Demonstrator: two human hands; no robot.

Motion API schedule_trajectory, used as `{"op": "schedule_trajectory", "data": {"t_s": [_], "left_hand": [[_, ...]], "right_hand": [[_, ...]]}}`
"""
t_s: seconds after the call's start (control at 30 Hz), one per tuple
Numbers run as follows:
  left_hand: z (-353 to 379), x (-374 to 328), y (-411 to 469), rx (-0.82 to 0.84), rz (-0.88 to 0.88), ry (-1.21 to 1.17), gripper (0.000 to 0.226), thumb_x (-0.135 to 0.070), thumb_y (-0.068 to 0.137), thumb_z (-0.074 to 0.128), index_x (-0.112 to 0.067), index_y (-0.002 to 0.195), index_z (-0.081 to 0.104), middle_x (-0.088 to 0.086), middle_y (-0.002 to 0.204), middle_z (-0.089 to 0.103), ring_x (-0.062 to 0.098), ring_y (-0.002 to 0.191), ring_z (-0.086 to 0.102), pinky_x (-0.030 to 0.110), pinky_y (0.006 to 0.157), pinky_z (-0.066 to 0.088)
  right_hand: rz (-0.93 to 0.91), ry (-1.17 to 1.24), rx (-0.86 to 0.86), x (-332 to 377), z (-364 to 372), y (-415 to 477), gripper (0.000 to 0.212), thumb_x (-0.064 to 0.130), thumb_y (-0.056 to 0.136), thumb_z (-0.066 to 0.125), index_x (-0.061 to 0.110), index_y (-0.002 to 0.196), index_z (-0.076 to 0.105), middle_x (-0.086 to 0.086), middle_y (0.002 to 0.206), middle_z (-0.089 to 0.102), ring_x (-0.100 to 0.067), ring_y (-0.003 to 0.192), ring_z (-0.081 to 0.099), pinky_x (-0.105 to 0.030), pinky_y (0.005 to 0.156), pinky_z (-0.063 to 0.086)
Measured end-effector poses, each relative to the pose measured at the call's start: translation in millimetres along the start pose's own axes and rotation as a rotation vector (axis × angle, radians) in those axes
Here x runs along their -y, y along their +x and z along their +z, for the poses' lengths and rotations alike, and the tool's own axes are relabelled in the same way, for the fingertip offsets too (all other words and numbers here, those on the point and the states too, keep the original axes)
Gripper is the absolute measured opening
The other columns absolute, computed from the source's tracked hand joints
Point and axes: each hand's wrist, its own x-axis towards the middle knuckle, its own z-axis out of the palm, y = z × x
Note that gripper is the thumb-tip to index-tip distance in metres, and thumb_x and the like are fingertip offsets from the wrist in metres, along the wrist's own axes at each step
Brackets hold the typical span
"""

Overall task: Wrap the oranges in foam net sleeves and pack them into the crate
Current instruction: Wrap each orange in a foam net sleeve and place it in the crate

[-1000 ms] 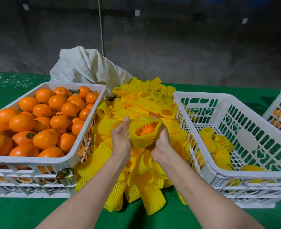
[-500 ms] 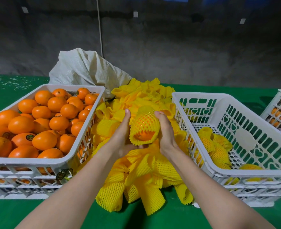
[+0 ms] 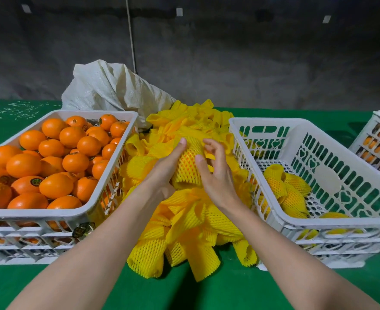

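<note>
Both hands on 1 netted orange above the foam sleeve pile: left hand grip clamped on its left side, right hand grip loose, fingers spread, thumb touching; packing crate right of pile, loose-orange crate left.

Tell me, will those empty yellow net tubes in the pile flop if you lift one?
Probably. The foam net sleeves lie bent and squashed in a heap, so they look soft and floppy. They seem light too, being open mesh, and likely won't roll far.
</note>
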Motion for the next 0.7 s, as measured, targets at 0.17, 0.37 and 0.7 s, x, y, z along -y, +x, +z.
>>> {"op": "schedule_trajectory", "data": {"t_s": [0.17,0.37,0.7], "left_hand": [[9.9,2.1,4.3,-0.053,-0.016,0.104,0.073,-0.069,0.082,0.043,-0.012,0.123,0.06,0.011,0.116,0.068,0.026,0.105,0.066,0.046,0.095,0.051],[29.7,6.3,8.2,0.007,0.07,0.212,0.062,-0.062,0.089,0.037,-0.012,0.117,0.061,0.008,0.113,0.069,0.021,0.103,0.066,0.037,0.087,0.054],[97.3,26.4,21.3,-0.059,0.287,0.349,0.05,-0.051,0.1,0.022,-0.022,0.106,0.062,-0.003,0.092,0.07,0.013,0.077,0.069,0.029,0.066,0.057]], "right_hand": [[-0.004,-0.06,0.163,-1.5,-10.1,-7.0,0.047,0.028,0.091,0.06,0.027,0.134,0.04,0.002,0.139,0.041,-0.011,0.129,0.038,-0.036,0.103,0.04],[0.063,0.007,0.17,2.3,-36.0,3.2,0.061,0.021,0.076,0.078,0.023,0.125,0.041,0.011,0.123,0.046,-0.001,0.114,0.045,-0.021,0.091,0.044],[-0.034,-0.069,-0.091,-10.1,-108.3,12.3,0.059,0.021,0.062,0.069,0.026,0.116,0.043,-0.002,0.122,0.046,-0.015,0.114,0.046,-0.022,0.088,0.043]]}}
